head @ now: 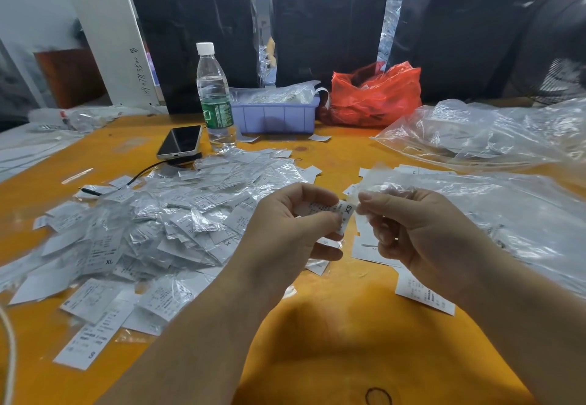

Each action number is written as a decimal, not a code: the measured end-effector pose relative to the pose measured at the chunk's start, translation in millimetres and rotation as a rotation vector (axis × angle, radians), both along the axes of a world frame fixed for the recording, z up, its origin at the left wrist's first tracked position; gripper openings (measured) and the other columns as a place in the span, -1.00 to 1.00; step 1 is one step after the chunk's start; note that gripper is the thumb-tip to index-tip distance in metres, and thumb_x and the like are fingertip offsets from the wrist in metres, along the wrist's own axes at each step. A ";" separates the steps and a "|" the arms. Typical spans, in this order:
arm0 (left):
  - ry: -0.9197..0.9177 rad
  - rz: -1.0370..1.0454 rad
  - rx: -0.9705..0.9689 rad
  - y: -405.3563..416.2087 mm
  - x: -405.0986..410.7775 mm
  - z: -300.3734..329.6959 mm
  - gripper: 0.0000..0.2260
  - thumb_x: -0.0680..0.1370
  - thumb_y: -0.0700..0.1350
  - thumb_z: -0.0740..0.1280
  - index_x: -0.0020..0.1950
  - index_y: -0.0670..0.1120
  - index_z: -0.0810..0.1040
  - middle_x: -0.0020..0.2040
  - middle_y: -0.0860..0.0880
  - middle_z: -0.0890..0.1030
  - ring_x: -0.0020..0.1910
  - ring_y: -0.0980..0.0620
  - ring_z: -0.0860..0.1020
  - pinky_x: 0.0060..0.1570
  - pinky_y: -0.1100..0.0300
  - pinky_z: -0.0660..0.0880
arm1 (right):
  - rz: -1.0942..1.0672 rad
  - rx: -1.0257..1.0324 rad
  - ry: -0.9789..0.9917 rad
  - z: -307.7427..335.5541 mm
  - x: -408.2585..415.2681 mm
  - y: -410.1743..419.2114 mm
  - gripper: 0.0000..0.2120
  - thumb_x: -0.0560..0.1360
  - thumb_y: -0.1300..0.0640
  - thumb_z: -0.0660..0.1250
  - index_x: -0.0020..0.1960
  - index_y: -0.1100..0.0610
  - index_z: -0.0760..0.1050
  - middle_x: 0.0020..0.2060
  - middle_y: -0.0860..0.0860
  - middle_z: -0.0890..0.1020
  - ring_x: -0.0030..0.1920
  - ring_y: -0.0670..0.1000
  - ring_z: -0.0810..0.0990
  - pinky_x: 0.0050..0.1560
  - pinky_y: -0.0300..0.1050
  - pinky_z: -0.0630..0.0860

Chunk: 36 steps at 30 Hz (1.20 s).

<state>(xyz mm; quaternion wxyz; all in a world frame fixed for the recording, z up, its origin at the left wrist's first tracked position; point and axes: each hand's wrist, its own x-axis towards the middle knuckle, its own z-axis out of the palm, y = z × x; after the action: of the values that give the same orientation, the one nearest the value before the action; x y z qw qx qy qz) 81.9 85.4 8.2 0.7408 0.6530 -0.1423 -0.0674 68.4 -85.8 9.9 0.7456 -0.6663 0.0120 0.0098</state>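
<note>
Just above the middle of the yellow-orange worktop, the left hand pinches a small white printed label marked XS between its thumb and curled fingers. The right hand, fingers likewise curled, pinches a small clear plastic sleeve just beside the label's end. A heap of bagged white labels spreads toward the left edge. Near the far edge are a clear water bottle with a green wrapper, a dark smartphone, a lilac plastic tray and a red plastic bag. Large clear plastic bags cover the right edge.
</note>
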 end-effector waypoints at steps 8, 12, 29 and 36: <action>0.020 0.039 -0.016 -0.3 0.0 0.4 -0.85 0.48 -0.37 0.40 0.01 -0.21 0.60 -0.18 -0.16 0.62 -0.33 0.03 0.61 -0.38 0.19 0.56 | 0.043 -0.050 -0.014 -0.6 -1.6 1.4 -0.83 0.25 0.17 0.47 -0.21 0.23 0.67 -0.45 0.02 0.49 -0.47 -0.06 0.38 -0.50 -0.24 0.30; 0.033 0.037 -0.015 -0.3 -1.0 0.6 -0.79 0.48 -0.37 0.41 0.05 -0.14 0.59 -0.11 -0.14 0.61 -0.33 0.04 0.62 -0.36 0.19 0.58 | 0.038 -0.056 -0.007 -0.1 -1.6 2.2 -0.83 0.23 0.13 0.47 -0.22 0.20 0.67 -0.44 0.02 0.51 -0.47 -0.05 0.40 -0.51 -0.23 0.33; 0.017 0.055 0.052 -0.4 -2.0 0.3 -0.77 0.47 -0.35 0.44 0.05 -0.09 0.60 -0.08 -0.11 0.59 -0.33 0.04 0.63 -0.34 0.19 0.59 | 0.021 0.004 0.016 -2.1 -0.7 2.7 -0.71 0.21 -0.04 0.49 -0.25 0.18 0.68 -0.42 0.01 0.51 -0.46 -0.08 0.40 -0.49 -0.25 0.35; 0.017 0.050 0.033 -1.1 -2.5 0.5 -0.77 0.46 -0.39 0.42 0.03 -0.12 0.60 -0.12 -0.12 0.60 -0.35 0.04 0.61 -0.36 0.19 0.58 | 0.007 0.023 0.017 -1.0 -1.5 1.6 -0.72 0.27 -0.05 0.46 -0.25 0.18 0.69 -0.42 0.00 0.52 -0.46 -0.09 0.41 -0.48 -0.26 0.36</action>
<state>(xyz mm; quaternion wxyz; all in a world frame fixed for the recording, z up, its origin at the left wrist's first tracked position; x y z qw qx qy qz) 79.4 84.3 8.7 0.7326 0.6678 -0.1185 -0.0569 67.0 -84.1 8.9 0.7529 -0.6577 0.0159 0.0179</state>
